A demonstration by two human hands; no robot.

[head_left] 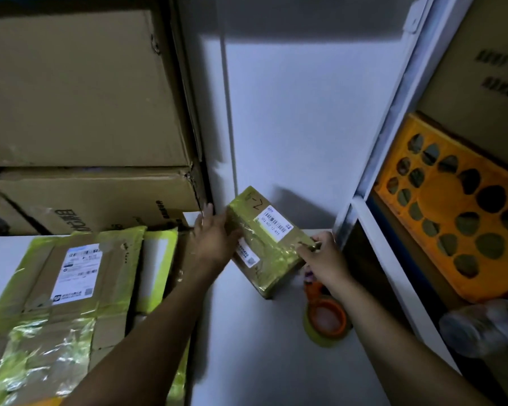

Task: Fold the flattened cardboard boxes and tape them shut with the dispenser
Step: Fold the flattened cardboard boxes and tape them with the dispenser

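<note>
Steadies taped box (272,244) with flat left hand (214,238), pinches its corner with right hand (324,259); leaves flat boxes (71,288) left of box unfolded.

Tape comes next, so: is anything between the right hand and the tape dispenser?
Nothing visible. The tape dispenser lies on the white table close by the right hand, partly hidden by its forearm. That hand is busy, though: it pinches a corner of the small taped box.
</note>
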